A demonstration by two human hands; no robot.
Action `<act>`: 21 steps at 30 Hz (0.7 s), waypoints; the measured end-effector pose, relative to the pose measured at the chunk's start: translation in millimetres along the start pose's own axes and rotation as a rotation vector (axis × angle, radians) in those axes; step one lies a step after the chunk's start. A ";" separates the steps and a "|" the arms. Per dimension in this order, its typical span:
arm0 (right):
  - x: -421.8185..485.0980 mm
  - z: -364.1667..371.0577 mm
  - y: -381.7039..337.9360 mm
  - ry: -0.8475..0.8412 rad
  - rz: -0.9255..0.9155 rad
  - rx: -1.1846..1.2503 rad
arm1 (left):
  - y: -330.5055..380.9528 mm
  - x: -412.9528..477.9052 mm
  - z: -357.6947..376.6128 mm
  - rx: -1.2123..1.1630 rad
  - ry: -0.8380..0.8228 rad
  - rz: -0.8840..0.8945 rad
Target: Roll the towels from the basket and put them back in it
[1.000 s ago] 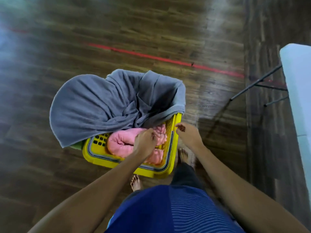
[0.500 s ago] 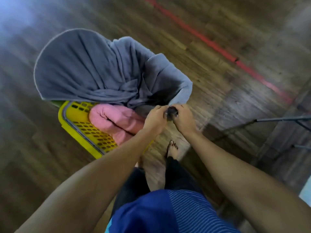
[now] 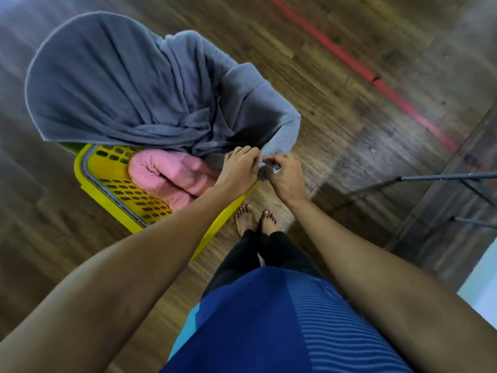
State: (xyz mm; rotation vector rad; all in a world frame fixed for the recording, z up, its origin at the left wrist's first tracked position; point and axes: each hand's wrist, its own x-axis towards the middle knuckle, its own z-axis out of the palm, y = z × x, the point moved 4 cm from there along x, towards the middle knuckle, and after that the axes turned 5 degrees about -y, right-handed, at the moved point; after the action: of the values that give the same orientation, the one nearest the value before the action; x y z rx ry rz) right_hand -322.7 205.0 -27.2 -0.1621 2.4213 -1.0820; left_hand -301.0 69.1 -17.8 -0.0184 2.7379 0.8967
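Observation:
A yellow perforated basket (image 3: pixel 107 181) stands on the wooden floor. A large grey towel (image 3: pixel 129 87) is draped loosely over its far side and hangs beyond the rim. Under it lies a rolled pink towel (image 3: pixel 164 176) inside the basket. My left hand (image 3: pixel 238 170) and my right hand (image 3: pixel 285 176) are side by side at the basket's near right corner. Both pinch the grey towel's near edge between fingers and thumb.
My bare feet (image 3: pixel 255 219) stand just right of the basket. Dark metal table legs (image 3: pixel 443 179) reach in from the right, with a white tabletop edge (image 3: pixel 484 286) at the lower right. A red line (image 3: pixel 371 76) crosses the floor behind.
My two hands came together at the basket's corner and took hold of the grey towel's edge. The view swung left and tilted, so the basket now sits further left.

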 end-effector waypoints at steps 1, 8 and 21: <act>-1.6 -2.9 -1.9 -0.015 -0.004 0.010 | 1.0 -0.2 -3.7 -0.024 -0.001 0.018; -3.8 -30.4 -15.9 -0.282 -0.082 0.135 | 19.2 -7.1 -27.1 -0.301 -0.050 0.095; 19.0 -131.7 -54.2 -0.139 -0.220 0.248 | 43.4 -0.6 -62.5 -0.420 0.064 -0.080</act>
State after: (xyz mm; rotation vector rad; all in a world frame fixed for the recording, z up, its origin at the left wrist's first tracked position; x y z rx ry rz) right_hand -406.1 250.9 80.4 -0.4133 2.1615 -1.4082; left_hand -319.4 67.8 56.1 -0.2363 2.5302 1.4489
